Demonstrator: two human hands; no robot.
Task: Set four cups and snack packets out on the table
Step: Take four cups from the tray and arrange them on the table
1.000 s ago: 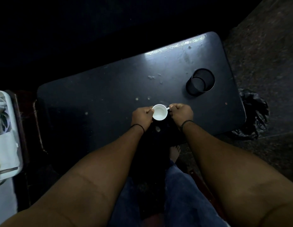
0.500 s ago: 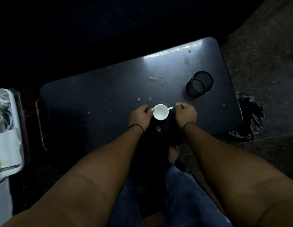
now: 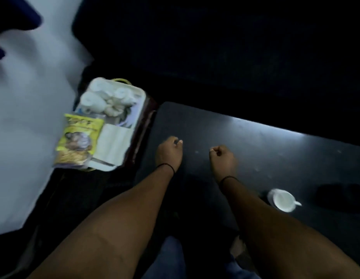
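Note:
A small white cup (image 3: 283, 200) stands alone near the front edge of the dark table (image 3: 265, 141), its handle pointing right. My left hand (image 3: 168, 153) and my right hand (image 3: 222, 159) hover over the table's left part, both with fingers curled and nothing in them. To the left of the table a white tray (image 3: 140, 105) holds several white cups (image 3: 106, 100), a yellow snack packet (image 3: 78, 139) and a white packet (image 3: 112, 143). The picture is blurred.
A dark round holder (image 3: 342, 198) sits on the table right of the cup, barely visible. A pale surface (image 3: 24, 117) lies left of the tray. My knees in blue jeans (image 3: 171, 258) are below the table edge.
Both hands have let go of the white cup and moved left across the table. The camera has swung left, bringing the tray with cups and packets into view.

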